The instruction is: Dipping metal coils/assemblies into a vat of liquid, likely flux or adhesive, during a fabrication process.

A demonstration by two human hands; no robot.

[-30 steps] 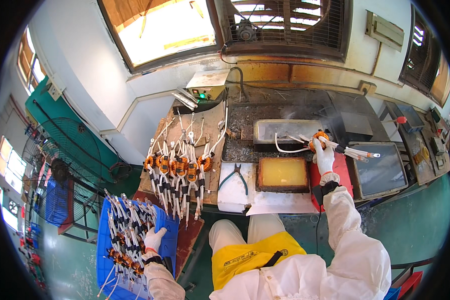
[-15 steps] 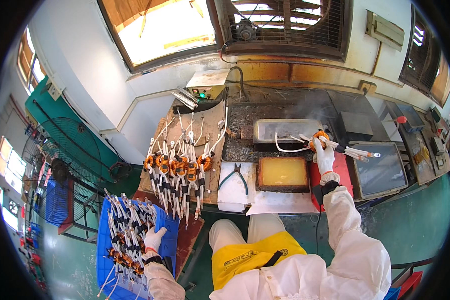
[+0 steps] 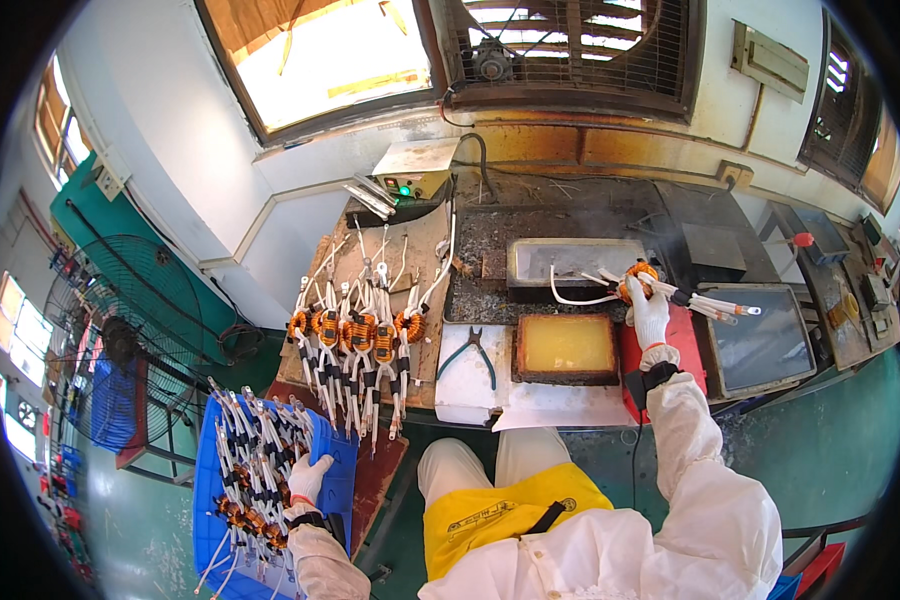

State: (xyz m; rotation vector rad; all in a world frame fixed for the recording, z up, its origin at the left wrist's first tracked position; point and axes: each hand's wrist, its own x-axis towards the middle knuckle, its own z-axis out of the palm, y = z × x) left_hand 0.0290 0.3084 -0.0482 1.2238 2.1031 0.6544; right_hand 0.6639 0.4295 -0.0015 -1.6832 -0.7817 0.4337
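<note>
My right hand [image 3: 650, 320], in a white glove, is closed on a toroidal coil [image 3: 642, 270] wound in copper wire. Its white leads stick out to both sides, over the front right of a steaming rectangular metal pot [image 3: 528, 262]. My left hand [image 3: 310, 478], gloved too, is at the right side of a blue bin [image 3: 342, 455], beside several similar coils [image 3: 255, 480] with white leads. Its thumb stands apart from the fingers, and I see nothing held in it. More coils [image 3: 358, 333] lie in a row on a brown board [image 3: 425, 350] at the bench's left.
A tray of yellow material [image 3: 567, 343] sits in front of the pot, with pliers [image 3: 470, 358] to its left. To its right are a red box [image 3: 682, 350] and a grey-surfaced tray [image 3: 765, 345]. A control box [image 3: 420, 172] stands behind; a large floor fan [image 3: 120, 340] is at left.
</note>
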